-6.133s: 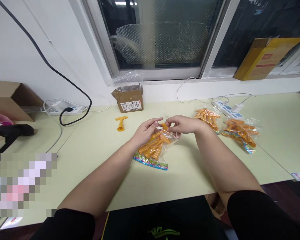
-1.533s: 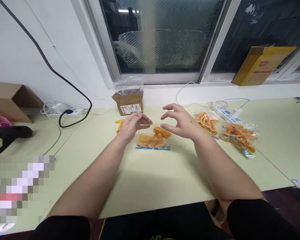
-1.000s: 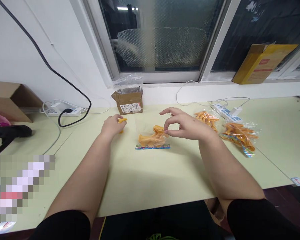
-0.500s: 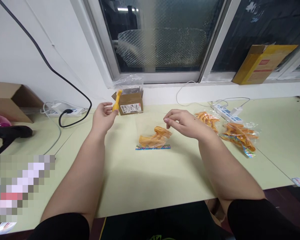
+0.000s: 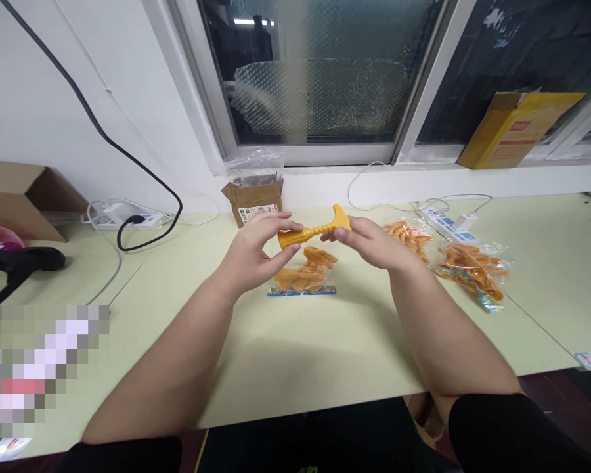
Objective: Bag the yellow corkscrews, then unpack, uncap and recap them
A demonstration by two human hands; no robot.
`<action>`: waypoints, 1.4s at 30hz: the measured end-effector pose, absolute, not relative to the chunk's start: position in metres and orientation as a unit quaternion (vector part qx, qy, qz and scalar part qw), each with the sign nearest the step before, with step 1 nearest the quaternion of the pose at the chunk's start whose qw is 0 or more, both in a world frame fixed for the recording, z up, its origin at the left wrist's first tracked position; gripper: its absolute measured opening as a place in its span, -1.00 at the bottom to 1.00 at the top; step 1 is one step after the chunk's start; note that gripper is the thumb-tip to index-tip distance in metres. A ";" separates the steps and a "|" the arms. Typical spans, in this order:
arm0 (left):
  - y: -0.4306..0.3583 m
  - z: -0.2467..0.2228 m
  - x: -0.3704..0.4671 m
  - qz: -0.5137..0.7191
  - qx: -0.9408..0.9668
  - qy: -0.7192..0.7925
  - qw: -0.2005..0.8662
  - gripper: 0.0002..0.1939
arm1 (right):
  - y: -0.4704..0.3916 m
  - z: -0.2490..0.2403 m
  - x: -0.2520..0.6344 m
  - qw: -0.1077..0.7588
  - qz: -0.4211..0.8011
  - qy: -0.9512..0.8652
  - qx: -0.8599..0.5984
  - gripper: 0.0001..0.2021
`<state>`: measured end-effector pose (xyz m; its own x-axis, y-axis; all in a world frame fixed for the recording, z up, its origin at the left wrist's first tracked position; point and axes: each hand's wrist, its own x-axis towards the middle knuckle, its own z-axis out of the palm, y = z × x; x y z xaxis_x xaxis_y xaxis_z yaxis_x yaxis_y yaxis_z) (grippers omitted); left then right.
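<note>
A yellow plastic piece (image 5: 314, 231) with a ribbed shaft, a wide flared end and a T-shaped end is held level over the table. My left hand (image 5: 256, 248) pinches its flared end between thumb and fingers. At the T-shaped end, my right hand (image 5: 367, 240) grips with thumb and fingertips. Just below the piece lies a clear bag of orange-yellow plastic parts (image 5: 303, 276) with a blue printed strip along its near edge. My left fingers and the piece overlap part of this bag.
A small open cardboard box (image 5: 256, 197) stands behind my left hand. Right of my right hand are bagged orange parts (image 5: 473, 266) and a power strip (image 5: 446, 223). A black cable (image 5: 98, 131) hangs at left. A yellow carton (image 5: 517, 131) leans on the window.
My left hand has moved from beside the cardboard box to the right, bringing the yellow piece in front of me. My right hand has closed on the T-shaped end.
</note>
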<state>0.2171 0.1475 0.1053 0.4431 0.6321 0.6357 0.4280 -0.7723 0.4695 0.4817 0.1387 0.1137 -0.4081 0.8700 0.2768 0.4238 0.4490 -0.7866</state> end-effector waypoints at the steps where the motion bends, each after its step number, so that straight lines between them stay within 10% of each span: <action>1: 0.149 0.103 0.218 0.421 0.846 0.303 0.121 -0.74 | 0.140 0.113 0.481 0.358 0.332 -0.757 -0.433 -0.43; 17: 0.163 0.086 0.218 0.411 0.771 0.450 0.183 -0.75 | 0.146 0.104 0.482 0.396 0.327 -0.743 -0.430 -0.50; 30: 0.161 0.090 0.216 0.428 0.747 0.438 0.259 -0.70 | 0.126 0.126 0.492 0.492 0.042 -0.735 -0.465 -0.55; 42: 0.160 0.099 0.210 0.375 0.810 0.383 0.238 -0.73 | 0.121 0.124 0.481 0.385 0.080 -0.837 -0.380 -0.81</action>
